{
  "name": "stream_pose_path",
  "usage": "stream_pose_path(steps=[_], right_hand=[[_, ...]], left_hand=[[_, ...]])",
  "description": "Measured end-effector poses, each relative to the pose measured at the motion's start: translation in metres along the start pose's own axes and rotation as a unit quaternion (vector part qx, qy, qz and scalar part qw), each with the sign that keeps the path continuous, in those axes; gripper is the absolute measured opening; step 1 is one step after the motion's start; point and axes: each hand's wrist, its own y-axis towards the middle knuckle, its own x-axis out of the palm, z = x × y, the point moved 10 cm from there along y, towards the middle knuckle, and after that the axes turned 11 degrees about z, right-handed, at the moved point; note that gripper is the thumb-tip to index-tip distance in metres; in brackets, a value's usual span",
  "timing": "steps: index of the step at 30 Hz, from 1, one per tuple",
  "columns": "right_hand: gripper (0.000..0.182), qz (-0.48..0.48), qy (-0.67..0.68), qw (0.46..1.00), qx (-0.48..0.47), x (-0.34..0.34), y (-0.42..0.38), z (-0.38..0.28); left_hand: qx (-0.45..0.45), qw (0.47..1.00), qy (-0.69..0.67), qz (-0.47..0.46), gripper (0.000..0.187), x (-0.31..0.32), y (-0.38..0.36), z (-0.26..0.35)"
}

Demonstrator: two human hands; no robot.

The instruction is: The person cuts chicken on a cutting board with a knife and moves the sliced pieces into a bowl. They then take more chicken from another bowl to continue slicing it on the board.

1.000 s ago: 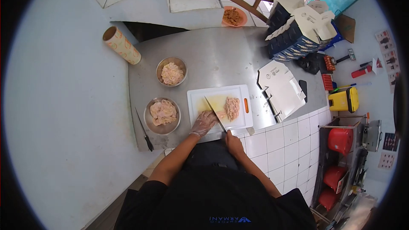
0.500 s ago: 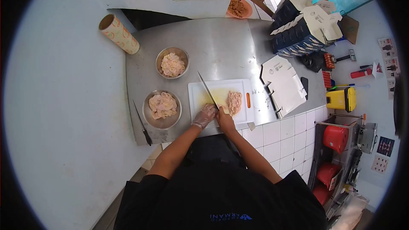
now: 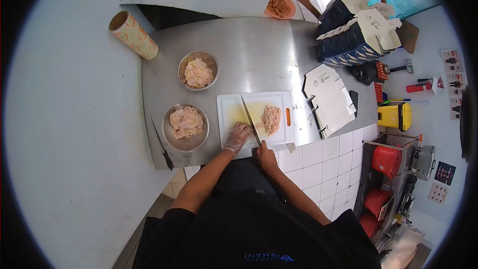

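My left hand [image 3: 239,135], in a clear plastic glove, presses with curled fingers on a piece of raw chicken on the white cutting board [image 3: 223,107]; most of that piece is hidden under the fingers. My right hand [image 3: 267,157] is closed round the handle of a long knife [image 3: 250,113], whose blade slants across the board just right of the gloved fingers. Cut strips of raw chicken [image 3: 271,119] lie in a pile on the board's right side. Left of the board, a steel bowl [image 3: 177,142] holds larger raw chicken pieces [image 3: 186,121].
A second steel bowl [image 3: 217,74] of raw chicken stands farther back. Another knife [image 3: 160,142] lies at the counter's left edge. A wrap roll [image 3: 133,35] is at back left. Flattened cartons [image 3: 331,102] and stacked boxes [image 3: 356,37] occupy the right side.
My right hand has drawn the knife back toward me, and its blade now stands slightly farther right. My left hand stays on the chicken. The whole view has shifted slightly.
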Motion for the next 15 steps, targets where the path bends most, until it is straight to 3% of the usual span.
stream_pose_path(steps=[2,5,9,15], right_hand=[[0.037,-0.005,-0.004,1.0,0.007,0.006,0.003,0.001],[0.034,-0.007,0.008,1.0,0.002,0.012,0.025,-0.006],[0.035,0.005,0.004,0.999,-0.033,0.008,0.059,-0.033],[0.028,0.012,-0.028,0.999,-0.016,-0.01,0.018,-0.016]], left_hand=[[0.063,0.998,-0.018,0.025,0.016,-0.002,0.001,0.005],[0.005,0.997,-0.08,0.015,0.019,0.023,-0.009,-0.029],[-0.003,0.999,-0.022,-0.031,0.023,0.022,-0.008,-0.027],[0.018,0.998,-0.041,-0.046,0.02,0.019,-0.005,-0.021]])
